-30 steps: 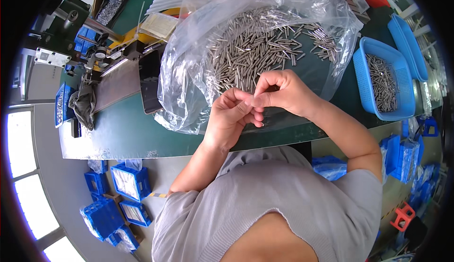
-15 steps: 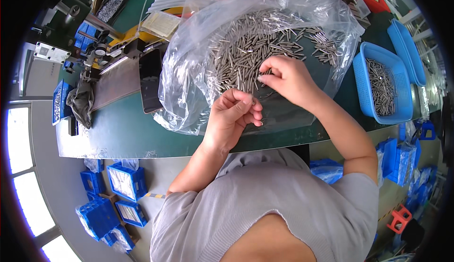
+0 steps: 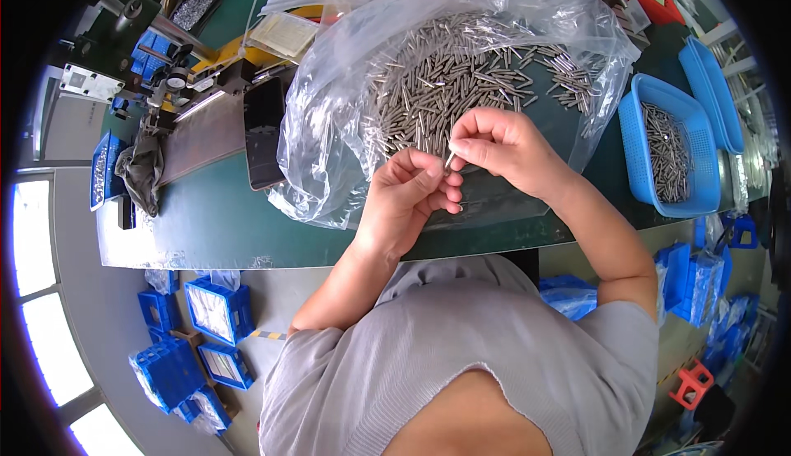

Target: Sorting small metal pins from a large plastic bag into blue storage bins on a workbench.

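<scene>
A small metal pin (image 3: 449,160) is pinched between the thumb and fingertips of my right hand (image 3: 504,153). Its lower end meets the fingertips of my left hand (image 3: 405,189), whose thumb and index finger are pressed together. What the left fingers hold, if anything, is hidden. Just beyond both hands, a heap of grey metal pins (image 3: 445,77) lies on and partly under a clear plastic bag (image 3: 317,126) spread over the green table (image 3: 214,225). A smaller cluster of pins (image 3: 568,81) sits at the heap's right.
To the right stands a blue basket (image 3: 633,139) holding more pins, with another blue basket (image 3: 709,85) beside it. A black phone-like slab (image 3: 264,135) lies left of the bag, near a bench fixture (image 3: 175,83). Blue crates (image 3: 218,312) stand on the floor at left.
My right hand has come down and left from the heap to my left fingertips, and a pin now shows in its pinch. The left hand has barely moved.
</scene>
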`<state>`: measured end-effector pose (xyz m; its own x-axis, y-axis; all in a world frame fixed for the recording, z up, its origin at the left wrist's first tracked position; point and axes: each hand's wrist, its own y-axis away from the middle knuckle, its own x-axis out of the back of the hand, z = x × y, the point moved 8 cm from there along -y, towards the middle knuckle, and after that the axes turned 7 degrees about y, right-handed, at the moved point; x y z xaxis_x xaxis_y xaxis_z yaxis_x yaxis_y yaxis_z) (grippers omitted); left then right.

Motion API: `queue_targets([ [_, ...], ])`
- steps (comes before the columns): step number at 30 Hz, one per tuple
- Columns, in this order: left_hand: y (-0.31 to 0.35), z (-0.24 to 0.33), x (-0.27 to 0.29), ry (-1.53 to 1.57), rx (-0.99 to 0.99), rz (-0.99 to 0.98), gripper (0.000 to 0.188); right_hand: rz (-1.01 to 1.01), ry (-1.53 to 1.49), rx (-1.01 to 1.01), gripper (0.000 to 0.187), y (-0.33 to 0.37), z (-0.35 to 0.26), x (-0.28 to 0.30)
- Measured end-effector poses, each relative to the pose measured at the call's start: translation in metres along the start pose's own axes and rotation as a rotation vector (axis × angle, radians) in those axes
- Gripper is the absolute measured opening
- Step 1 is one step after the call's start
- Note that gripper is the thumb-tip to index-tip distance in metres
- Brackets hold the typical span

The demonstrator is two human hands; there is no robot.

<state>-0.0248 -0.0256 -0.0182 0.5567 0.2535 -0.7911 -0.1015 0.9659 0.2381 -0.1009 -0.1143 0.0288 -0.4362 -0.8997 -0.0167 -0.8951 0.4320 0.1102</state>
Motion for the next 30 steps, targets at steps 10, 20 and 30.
queue_targets([
  [10,0.000,0.000,0.003,0.031,-0.013,0.027,0.011,-0.011,0.073,0.096,0.007,0.002,-0.002,-0.001],
  [20,0.000,0.000,0.004,0.040,-0.016,0.006,0.011,0.011,0.211,0.133,0.007,0.005,-0.004,-0.007],
  [30,-0.002,-0.002,0.003,0.047,-0.025,-0.019,0.011,0.067,-0.164,-0.111,0.016,-0.003,0.023,0.030],
])
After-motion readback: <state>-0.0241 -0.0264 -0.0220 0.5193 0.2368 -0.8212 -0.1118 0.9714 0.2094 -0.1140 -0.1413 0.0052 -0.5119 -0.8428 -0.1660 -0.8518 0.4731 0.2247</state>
